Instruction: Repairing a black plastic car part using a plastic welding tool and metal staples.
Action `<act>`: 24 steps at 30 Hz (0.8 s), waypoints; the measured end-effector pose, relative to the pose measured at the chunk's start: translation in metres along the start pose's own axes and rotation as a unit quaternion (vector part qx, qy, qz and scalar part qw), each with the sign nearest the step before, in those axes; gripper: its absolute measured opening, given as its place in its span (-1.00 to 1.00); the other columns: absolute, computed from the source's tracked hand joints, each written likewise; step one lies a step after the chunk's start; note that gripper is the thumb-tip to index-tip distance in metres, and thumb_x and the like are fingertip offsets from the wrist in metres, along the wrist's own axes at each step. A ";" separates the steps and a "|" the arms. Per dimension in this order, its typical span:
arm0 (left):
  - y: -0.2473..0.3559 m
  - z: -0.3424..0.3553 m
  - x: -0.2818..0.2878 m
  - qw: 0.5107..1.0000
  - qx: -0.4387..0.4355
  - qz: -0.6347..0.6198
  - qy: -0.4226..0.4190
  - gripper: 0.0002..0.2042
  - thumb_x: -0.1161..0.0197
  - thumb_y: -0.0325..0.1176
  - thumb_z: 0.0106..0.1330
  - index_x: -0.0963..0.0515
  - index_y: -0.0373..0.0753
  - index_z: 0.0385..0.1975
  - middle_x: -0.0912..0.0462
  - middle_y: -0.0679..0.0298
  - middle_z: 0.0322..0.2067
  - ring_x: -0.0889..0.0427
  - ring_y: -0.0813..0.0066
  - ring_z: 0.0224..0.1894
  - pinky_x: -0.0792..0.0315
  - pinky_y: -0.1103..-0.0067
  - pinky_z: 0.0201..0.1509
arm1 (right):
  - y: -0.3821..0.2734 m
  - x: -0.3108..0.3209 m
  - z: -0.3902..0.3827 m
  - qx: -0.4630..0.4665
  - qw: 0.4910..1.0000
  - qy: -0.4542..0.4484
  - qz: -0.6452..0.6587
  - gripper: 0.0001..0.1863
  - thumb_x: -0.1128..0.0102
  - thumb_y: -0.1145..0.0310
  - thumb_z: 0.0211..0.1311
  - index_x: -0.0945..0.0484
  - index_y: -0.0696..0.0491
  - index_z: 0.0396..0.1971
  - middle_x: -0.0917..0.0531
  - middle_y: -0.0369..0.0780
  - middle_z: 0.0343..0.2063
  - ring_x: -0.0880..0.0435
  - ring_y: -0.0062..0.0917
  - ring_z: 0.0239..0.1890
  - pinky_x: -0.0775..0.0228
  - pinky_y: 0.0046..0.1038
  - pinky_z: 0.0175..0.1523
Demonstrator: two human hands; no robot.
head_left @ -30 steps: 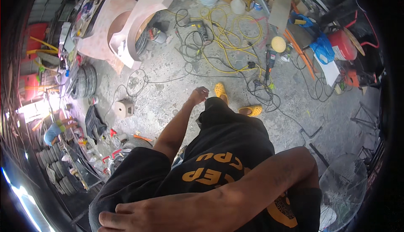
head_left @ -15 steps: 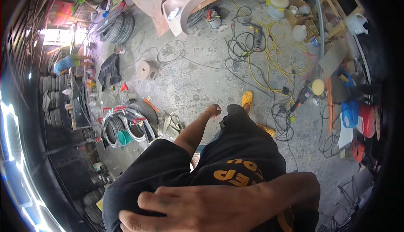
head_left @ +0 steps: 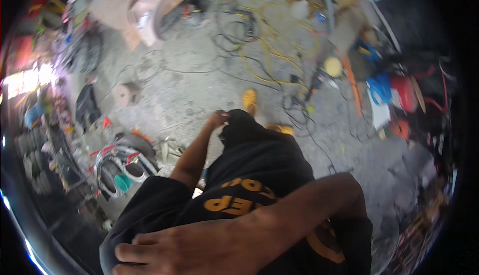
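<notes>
My right arm bends across my chest, and my right hand lies over the left shoulder of my black T-shirt, fingers stretched out and slightly apart. Nothing shows in it. My left arm hangs down from the sleeve. At its end my left hand is beside the dark shorts and seems to touch them; blur smears its fingers, so their pose is unclear. Below are my feet in yellow clogs.
Black cables and a yellow cord tangle ahead on the concrete floor. A pinkish body panel lies at far left, with a beige roll nearer. A polisher with a yellow pad and a red bucket are at right, a green tub at left.
The whole view has swung, so the floor and its objects sit further left and are blurred. My left hand has come closer to the shorts. My right hand stays on the shoulder.
</notes>
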State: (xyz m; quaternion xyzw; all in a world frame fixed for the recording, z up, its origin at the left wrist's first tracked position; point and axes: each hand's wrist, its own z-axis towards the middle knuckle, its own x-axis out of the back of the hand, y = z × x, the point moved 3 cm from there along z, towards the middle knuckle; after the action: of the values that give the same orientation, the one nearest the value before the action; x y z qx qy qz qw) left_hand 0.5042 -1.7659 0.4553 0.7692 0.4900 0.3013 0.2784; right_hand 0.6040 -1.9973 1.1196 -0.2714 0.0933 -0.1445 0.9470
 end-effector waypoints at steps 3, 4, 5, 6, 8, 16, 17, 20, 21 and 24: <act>0.070 0.008 -0.031 0.998 0.055 0.009 0.012 -0.83 -0.21 -0.38 0.20 -0.63 -0.32 -0.31 -0.68 0.22 -0.51 -0.63 0.49 -0.56 -0.53 0.53 -0.47 | 0.017 0.010 -0.010 -0.055 0.995 0.079 -0.024 -0.63 -0.19 0.14 0.25 -0.56 0.22 -0.32 -0.53 -0.17 -0.23 -0.50 -0.40 -0.10 -0.41 -0.40 0.11; 0.071 0.005 -0.022 0.997 0.053 0.061 0.010 -0.83 -0.22 -0.38 0.19 -0.63 -0.31 -0.31 -0.68 0.22 -0.51 -0.63 0.48 -0.55 -0.52 0.53 -0.47 | 0.013 0.014 -0.012 -0.051 0.992 0.112 0.027 -0.64 -0.18 0.15 0.25 -0.56 0.22 -0.32 -0.53 -0.16 -0.22 -0.51 -0.39 -0.10 -0.42 -0.39 0.10; 0.074 0.005 -0.019 0.996 0.048 0.075 0.011 -0.83 -0.21 -0.38 0.19 -0.63 -0.32 -0.32 -0.68 0.21 -0.50 -0.63 0.48 -0.55 -0.52 0.52 -0.47 | 0.009 0.016 -0.009 -0.071 0.997 0.005 -0.009 -0.64 -0.18 0.16 0.25 -0.55 0.23 -0.27 -0.54 -0.13 -0.16 -0.53 -0.37 -0.08 -0.44 -0.37 0.08; 0.075 0.004 -0.014 0.995 0.044 0.089 0.017 -0.83 -0.20 -0.38 0.19 -0.63 -0.32 -0.33 -0.68 0.20 -0.50 -0.64 0.48 -0.55 -0.52 0.51 -0.48 | 0.007 0.014 -0.011 -0.072 0.997 0.009 -0.013 -0.64 -0.18 0.16 0.25 -0.55 0.23 -0.27 -0.54 -0.13 -0.16 -0.53 -0.37 -0.08 -0.44 -0.37 0.08; 0.075 0.003 -0.007 0.995 0.054 0.078 0.011 -0.83 -0.19 -0.38 0.21 -0.62 -0.33 -0.33 -0.68 0.19 -0.50 -0.64 0.49 -0.56 -0.51 0.52 -0.51 | 0.002 0.014 -0.014 -0.032 0.995 0.093 0.008 -0.64 -0.19 0.16 0.25 -0.56 0.22 -0.23 -0.56 -0.12 -0.14 -0.55 -0.36 -0.09 -0.46 -0.35 0.05; 0.114 0.028 -0.010 0.994 0.095 0.040 -0.028 -0.82 -0.17 -0.39 0.25 -0.59 -0.35 -0.24 -0.69 0.18 -0.46 -0.62 0.48 -0.62 -0.49 0.57 -0.55 | -0.005 0.041 -0.035 0.009 0.967 0.198 0.160 -0.77 -0.25 0.36 0.23 -0.59 0.15 -0.17 -0.63 -0.16 -0.23 -0.60 -0.41 -0.18 -0.49 -0.42 -0.05; 0.121 0.030 -0.013 0.995 0.089 0.039 -0.032 -0.81 -0.17 -0.39 0.26 -0.59 -0.35 -0.22 -0.70 0.17 -0.44 -0.62 0.49 -0.62 -0.48 0.58 -0.55 | -0.008 0.047 -0.041 0.001 0.948 0.187 0.257 -0.80 -0.24 0.43 0.24 -0.59 0.16 -0.16 -0.65 -0.18 -0.24 -0.62 -0.45 -0.22 -0.50 -0.48 -0.10; 0.141 0.040 -0.011 0.996 0.051 0.040 -0.068 -0.80 -0.17 -0.39 0.26 -0.59 -0.34 -0.21 -0.70 0.17 -0.44 -0.63 0.50 -0.59 -0.49 0.59 -0.54 | -0.017 0.052 -0.052 0.013 0.837 0.223 0.499 -0.84 -0.21 0.50 0.27 -0.59 0.19 -0.18 -0.67 -0.20 -0.23 -0.64 -0.55 -0.25 -0.48 -0.58 -0.22; 0.145 0.045 -0.013 0.995 0.051 0.053 -0.068 -0.81 -0.16 -0.40 0.26 -0.58 -0.35 -0.21 -0.70 0.16 -0.44 -0.63 0.50 -0.60 -0.49 0.59 -0.55 | -0.025 0.032 -0.051 0.014 0.684 0.302 0.663 -0.79 -0.23 0.49 0.26 -0.59 0.23 -0.14 -0.67 -0.18 -0.19 -0.63 -0.60 -0.22 -0.48 -0.59 -0.29; 0.145 0.050 -0.007 0.993 0.054 0.086 -0.063 -0.81 -0.16 -0.40 0.26 -0.58 -0.35 -0.21 -0.70 0.15 -0.43 -0.64 0.50 -0.59 -0.50 0.59 -0.54 | -0.040 0.058 -0.042 0.007 0.813 0.288 0.506 -0.70 -0.26 0.45 0.25 -0.56 0.25 -0.05 -0.65 -0.17 -0.19 -0.62 -0.59 -0.22 -0.48 -0.59 -0.29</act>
State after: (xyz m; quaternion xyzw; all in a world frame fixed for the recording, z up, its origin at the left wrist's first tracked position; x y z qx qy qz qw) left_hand 0.6235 -1.8315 0.5257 0.8400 0.4187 0.2482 0.2398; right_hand 0.6384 -2.0692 1.1003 -0.1251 0.4848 0.2826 0.8182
